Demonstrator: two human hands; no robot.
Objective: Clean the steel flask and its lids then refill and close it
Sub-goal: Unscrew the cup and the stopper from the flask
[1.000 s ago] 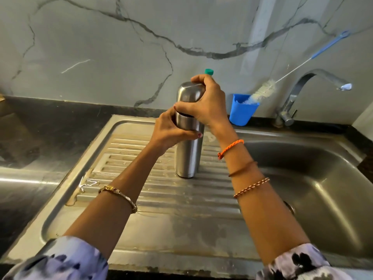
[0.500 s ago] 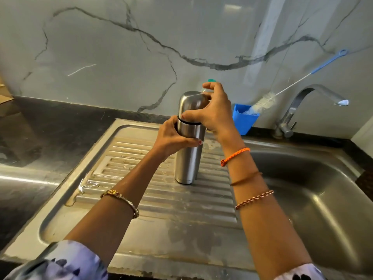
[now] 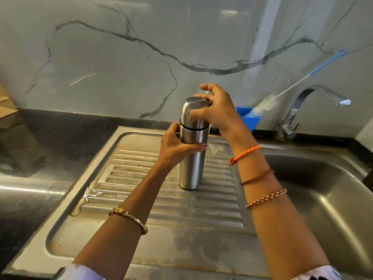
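The left hand (image 3: 175,146) gripped the upright cylindrical steel flask (image 3: 191,150) to steady it while the right hand's (image 3: 216,112) loosely spread fingers twisted its domed steel cap (image 3: 192,112).

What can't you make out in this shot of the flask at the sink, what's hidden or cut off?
Head view only:
- Steel flask: its contents, and any inner lid, are hidden by the steel cap.
- Right hand: blurred, so its grip on the cap is unclear.
- Left hand: its fingertips are hidden behind the flask.
- Blue cup: partly hidden by the right hand.
- Sink basin: drain hidden by the right forearm.
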